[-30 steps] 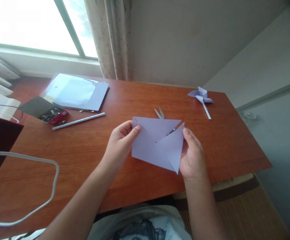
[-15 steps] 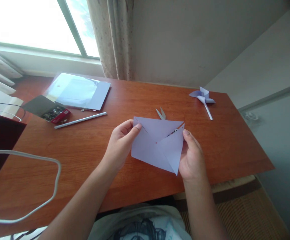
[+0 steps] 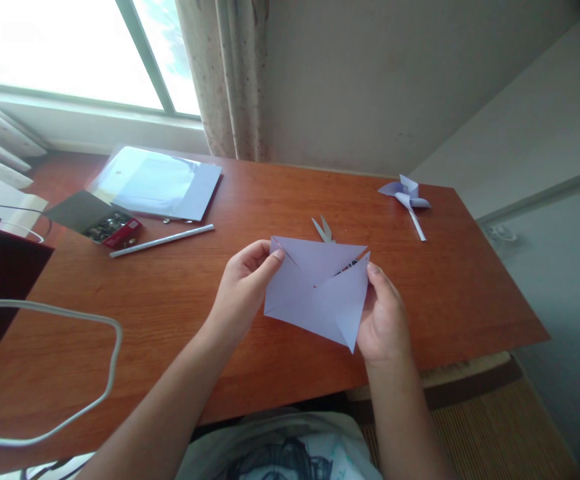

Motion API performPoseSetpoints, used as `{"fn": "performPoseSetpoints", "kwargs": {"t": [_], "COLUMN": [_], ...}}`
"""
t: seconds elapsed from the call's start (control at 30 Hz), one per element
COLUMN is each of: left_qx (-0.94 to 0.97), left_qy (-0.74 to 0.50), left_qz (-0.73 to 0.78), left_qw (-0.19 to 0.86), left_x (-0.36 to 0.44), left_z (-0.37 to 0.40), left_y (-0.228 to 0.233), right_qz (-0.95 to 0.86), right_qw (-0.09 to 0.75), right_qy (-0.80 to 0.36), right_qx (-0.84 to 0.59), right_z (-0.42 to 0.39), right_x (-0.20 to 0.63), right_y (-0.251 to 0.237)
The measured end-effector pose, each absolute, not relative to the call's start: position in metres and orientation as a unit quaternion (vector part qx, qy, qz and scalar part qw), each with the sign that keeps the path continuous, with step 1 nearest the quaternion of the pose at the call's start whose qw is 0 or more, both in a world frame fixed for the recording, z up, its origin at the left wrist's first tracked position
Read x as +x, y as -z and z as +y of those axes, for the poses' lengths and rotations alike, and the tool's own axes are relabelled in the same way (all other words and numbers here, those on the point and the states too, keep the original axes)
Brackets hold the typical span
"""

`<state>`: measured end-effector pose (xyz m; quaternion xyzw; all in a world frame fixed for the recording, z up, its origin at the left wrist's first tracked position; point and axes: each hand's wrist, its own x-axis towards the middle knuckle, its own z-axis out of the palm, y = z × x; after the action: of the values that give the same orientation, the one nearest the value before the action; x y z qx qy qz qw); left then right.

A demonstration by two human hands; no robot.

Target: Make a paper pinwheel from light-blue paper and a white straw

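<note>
Between my hands is a pale purple sheet of paper (image 3: 305, 293), held above the desk and slightly tilted. Slits run in from its corners, and a small hole shows at its middle. My left hand (image 3: 243, 283) pinches the upper left corner, thumb on top. My right hand (image 3: 385, 307) grips the right edge near the upper right corner, with most of its fingers hidden behind the sheet. Just beyond the paper lie scissors (image 3: 324, 230) with blades spread; the sheet covers most of their handles, partly seen through the upper right slit.
A finished paper pinwheel (image 3: 405, 193) lies at the back right of the wooden desk (image 3: 170, 360). To the left are a rolled paper stick (image 3: 163, 241), an open box of small metal pieces (image 3: 105, 227), a clear folder with paper (image 3: 170, 183) and a white cable (image 3: 115, 360).
The paper has shifted very slightly to the right and down at its left side, with both hands keeping their hold. Everything else stays put.
</note>
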<state>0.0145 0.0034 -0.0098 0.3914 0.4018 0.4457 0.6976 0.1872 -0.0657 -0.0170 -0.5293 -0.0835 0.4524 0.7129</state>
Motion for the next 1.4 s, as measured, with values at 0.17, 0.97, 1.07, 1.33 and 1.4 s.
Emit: {"fn": "performPoseSetpoints", "kwargs": {"t": [0.17, 0.97, 1.07, 1.33, 1.4], "left_qx": [0.401, 0.377, 0.377, 0.386, 0.386], "left_qy": [-0.459, -0.451, -0.449, -0.453, -0.453], "left_qz": [0.420, 0.416, 0.414, 0.403, 0.401], "left_qw": [0.672, 0.694, 0.696, 0.695, 0.697], "left_x": [0.0155, 0.0135, 0.0136, 0.0140, 0.0141], "left_z": [0.0032, 0.0043, 0.0040, 0.0040, 0.0040], "left_y": [0.0090, 0.0106, 0.0102, 0.0093, 0.0097], "right_qz": [-0.058, -0.095, -0.093, -0.095, -0.101], "right_qw": [0.713, 0.712, 0.715, 0.710, 0.708], "right_qy": [-0.452, -0.445, -0.445, -0.453, -0.451], "right_qx": [-0.533, -0.535, -0.530, -0.530, -0.534], "right_z": [-0.0669, -0.0713, -0.0713, -0.0716, -0.0717], "right_x": [0.1853, 0.1871, 0.1856, 0.1846, 0.1851], "right_y": [0.0202, 0.0246, 0.0236, 0.0228, 0.0233]}}
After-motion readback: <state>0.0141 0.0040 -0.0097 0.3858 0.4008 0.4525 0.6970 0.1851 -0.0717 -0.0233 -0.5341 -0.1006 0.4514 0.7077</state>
